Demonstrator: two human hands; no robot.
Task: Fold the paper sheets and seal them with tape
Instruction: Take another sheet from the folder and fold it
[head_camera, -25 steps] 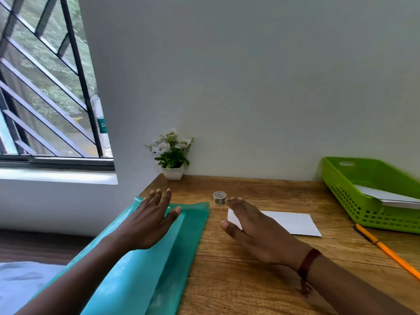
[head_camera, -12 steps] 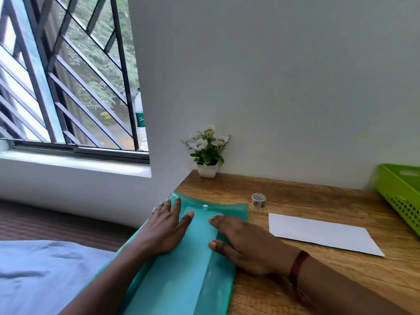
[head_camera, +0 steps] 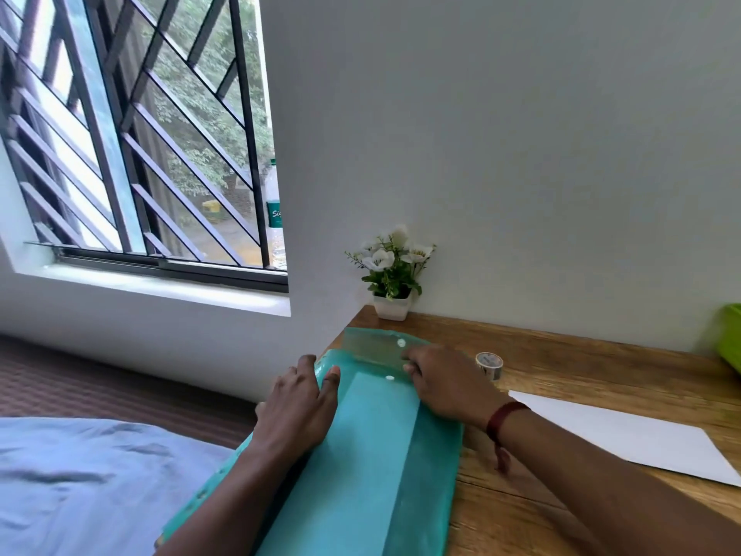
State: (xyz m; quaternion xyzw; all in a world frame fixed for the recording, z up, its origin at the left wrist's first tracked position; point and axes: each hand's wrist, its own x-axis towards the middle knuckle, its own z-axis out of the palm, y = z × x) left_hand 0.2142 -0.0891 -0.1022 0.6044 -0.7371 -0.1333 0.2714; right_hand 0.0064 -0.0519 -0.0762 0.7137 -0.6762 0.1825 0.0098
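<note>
Teal plastic folder (head_camera: 373, 455) is lying lengthwise along the left edge of the wooden surface (head_camera: 581, 363), with its near end hanging off the surface toward the person. Its translucent flap (head_camera: 373, 345) is standing open at the far end, tilted up off the body, and a white snap stud (head_camera: 389, 378) is showing on the body just below it.

The left hand (head_camera: 298, 407) is gripping the folder's left edge, with the fingers wrapping over the side and the thumb pressing on top. The right hand (head_camera: 445, 383) is holding the flap at its near right corner with bent fingers. How the thumb is lying cannot be told. A dark red band (head_camera: 501, 415) is sitting on that wrist.

A white paper sheet (head_camera: 625, 435) is lying flat on the surface to the right of the folder, apart from it and partly crossed by the right forearm. A tape roll (head_camera: 489, 365) is standing on the surface just beyond the right hand, between the folder and the sheet's far end.

A small potted plant (head_camera: 395, 270) with white flowers is sitting in the far left corner against the wall, just beyond the flap. A sliver of a green basket (head_camera: 729, 335) is showing at the right border. A bottle (head_camera: 274, 202) is standing at the barred window, and a pale blue bed sheet (head_camera: 80, 475) is filling the lower left.
</note>
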